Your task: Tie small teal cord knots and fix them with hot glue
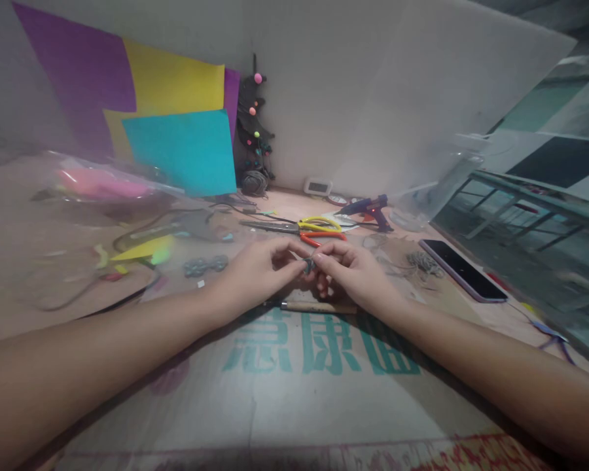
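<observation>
My left hand [267,267] and my right hand [351,267] meet over the middle of the table. Both pinch a small dark grey piece [309,265] between thumb and fingertips. Fingers cover much of it, so its kind does not show. Just below the hands lies a tool with a wooden handle [319,307], partly hidden at its right end. Behind the fingers rest scissors [321,227] with yellow and orange-red handles. Left of my left hand sit dark grey rounded pieces [205,265] in a cluster.
A glue gun [366,210] stands behind the scissors. At the right are a tangle of grey string [423,263] and a phone [464,269]. Coloured sheets [181,154] and a small decorated tree [255,131] stand against the wall. A pink-filled plastic bag [105,183] lies left.
</observation>
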{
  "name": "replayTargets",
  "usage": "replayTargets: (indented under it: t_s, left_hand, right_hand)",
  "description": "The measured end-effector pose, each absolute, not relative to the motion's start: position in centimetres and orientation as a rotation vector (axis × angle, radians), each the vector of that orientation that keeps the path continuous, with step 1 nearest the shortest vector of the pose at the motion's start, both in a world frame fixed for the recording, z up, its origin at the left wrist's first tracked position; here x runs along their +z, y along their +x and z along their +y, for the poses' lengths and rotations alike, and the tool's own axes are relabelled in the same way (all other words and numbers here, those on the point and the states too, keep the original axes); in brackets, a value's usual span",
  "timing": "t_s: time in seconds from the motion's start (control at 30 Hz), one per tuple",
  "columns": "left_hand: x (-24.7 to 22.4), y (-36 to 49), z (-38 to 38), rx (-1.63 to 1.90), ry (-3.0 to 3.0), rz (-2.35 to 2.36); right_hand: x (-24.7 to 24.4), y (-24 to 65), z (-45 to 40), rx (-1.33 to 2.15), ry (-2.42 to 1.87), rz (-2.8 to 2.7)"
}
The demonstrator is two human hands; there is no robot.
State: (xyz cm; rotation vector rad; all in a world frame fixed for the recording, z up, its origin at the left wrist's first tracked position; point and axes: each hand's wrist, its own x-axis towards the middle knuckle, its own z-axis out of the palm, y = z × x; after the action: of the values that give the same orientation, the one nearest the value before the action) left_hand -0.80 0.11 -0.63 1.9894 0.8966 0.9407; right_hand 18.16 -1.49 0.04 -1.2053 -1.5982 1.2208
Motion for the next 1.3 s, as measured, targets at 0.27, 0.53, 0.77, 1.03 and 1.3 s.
replayTargets:
  t_s: [0.27,0.53,0.77,1.03,1.3]
  left_hand:
    - [-0.57,-0.95,0.24,0.971,2.063,0.905]
    - [-0.91,-0.82,0.55,0.774,1.701,0.815]
    - [-0.51,-0.75,0.23,0.810,1.784,0.822]
    - [-0.55,-0.79,0.28,0.864,1.859,0.871]
    - [-1.10,-0.65,0.88,0.823,1.695,0.820]
  right_hand:
    - [0.43,18.18,-1.45,1.374,-1.204,-1.533]
    - [0.11,18.50,-0.94,1.480,-1.129,-1.484]
    - [0.20,18.49,-1.06,1.473,-1.149,-1.501]
    - [0.15,18.39,-1.20,1.403,-1.175,-1.553]
    - [-0.27,18.82,-0.85,1.459,-1.105,-1.502]
